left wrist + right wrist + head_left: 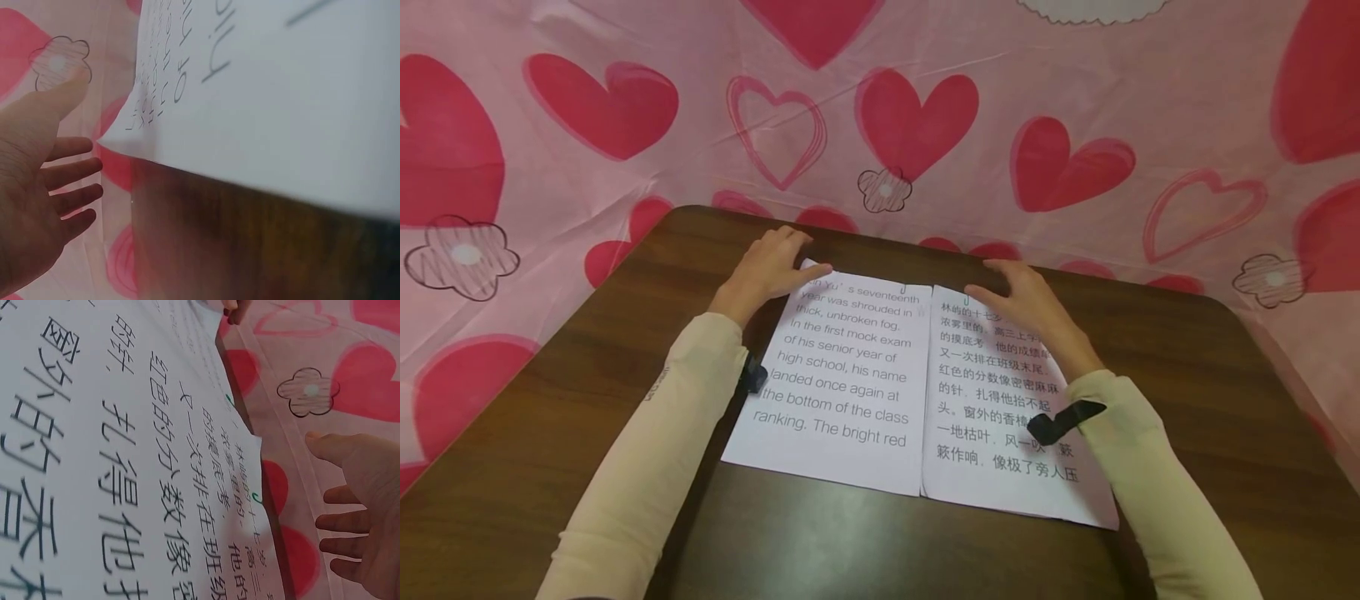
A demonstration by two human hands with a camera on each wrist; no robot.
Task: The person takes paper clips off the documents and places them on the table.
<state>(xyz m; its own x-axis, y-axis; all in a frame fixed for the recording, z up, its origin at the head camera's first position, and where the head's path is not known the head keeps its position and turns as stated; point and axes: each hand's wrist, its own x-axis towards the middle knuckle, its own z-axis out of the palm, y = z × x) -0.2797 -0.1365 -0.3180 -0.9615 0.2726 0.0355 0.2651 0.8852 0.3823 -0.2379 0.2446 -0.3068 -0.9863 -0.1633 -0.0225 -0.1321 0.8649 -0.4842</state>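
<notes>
Two printed white sheets lie side by side on the table, English text on the left sheet (823, 458) and Chinese characters on the right sheet (1000, 492). At the upper left corner of the English sheet is my left hand (767, 271), fingers spread and thumb toward the top edge. My right hand (1037, 308) hovers over the upper part of the Chinese sheet, its thumb pointing inward. Both wrist views show empty palms, with the left hand (28, 181) beside a lifted sheet corner (115, 137) and the right hand (365, 519) apart from the paper.
Small clips sit at the top edges, one green clip (257, 498) on the Chinese sheet. The dark wooden table (820, 533) has rounded far corners. Behind it hangs a pink cloth (970, 50) with red hearts and flowers. A dark strap (1063, 421) circles the right wrist.
</notes>
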